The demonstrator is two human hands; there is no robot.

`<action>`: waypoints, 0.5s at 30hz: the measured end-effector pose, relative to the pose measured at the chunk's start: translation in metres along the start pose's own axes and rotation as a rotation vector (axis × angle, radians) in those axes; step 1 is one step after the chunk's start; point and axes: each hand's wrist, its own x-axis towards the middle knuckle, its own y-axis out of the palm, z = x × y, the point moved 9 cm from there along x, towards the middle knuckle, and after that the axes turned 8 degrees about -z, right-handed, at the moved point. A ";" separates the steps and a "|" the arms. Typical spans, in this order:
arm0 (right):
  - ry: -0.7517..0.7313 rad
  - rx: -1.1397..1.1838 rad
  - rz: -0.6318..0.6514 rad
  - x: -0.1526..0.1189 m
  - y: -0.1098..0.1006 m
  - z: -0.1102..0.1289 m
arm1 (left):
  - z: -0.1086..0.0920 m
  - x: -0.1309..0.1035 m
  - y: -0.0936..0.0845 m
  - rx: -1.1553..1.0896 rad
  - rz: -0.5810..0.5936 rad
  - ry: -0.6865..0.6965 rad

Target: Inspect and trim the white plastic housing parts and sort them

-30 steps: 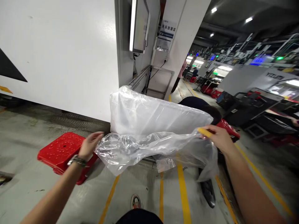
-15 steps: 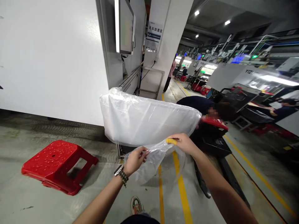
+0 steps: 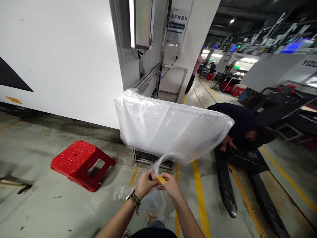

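Note:
My left hand, with a watch and beaded bracelet at its wrist, pinches gathered clear plastic film. Close beside it, my right hand has its fingers closed on the same bunch; a yellow wrap covers one finger. From my hands a twisted strip of film runs up to the large translucent plastic cover, which is draped over a metal-framed rack. Loose film hangs below my hands, towards my feet. What lies under the cover cannot be made out.
A red plastic stool stands on the floor at left, before a white machine panel. At right, a co-worker bends over a pallet jack's black housing; its fork reaches towards me. A monitor hangs above.
My hands have come together and lower, bunching the film that was stretched between them. The view has shifted left. The red top on the pallet jack no longer shows.

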 end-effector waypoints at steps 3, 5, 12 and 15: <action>0.134 0.209 -0.029 0.010 -0.017 -0.024 | 0.022 0.004 -0.022 -0.061 -0.043 -0.141; 0.216 0.310 -0.042 0.018 -0.034 -0.037 | 0.034 0.009 -0.038 -0.118 -0.078 -0.250; 0.267 0.422 -0.251 0.060 -0.122 -0.063 | 0.038 0.038 -0.110 -0.334 -0.285 -0.355; 0.247 0.394 -0.321 0.079 -0.167 -0.059 | 0.025 0.039 -0.152 -0.370 -0.361 -0.328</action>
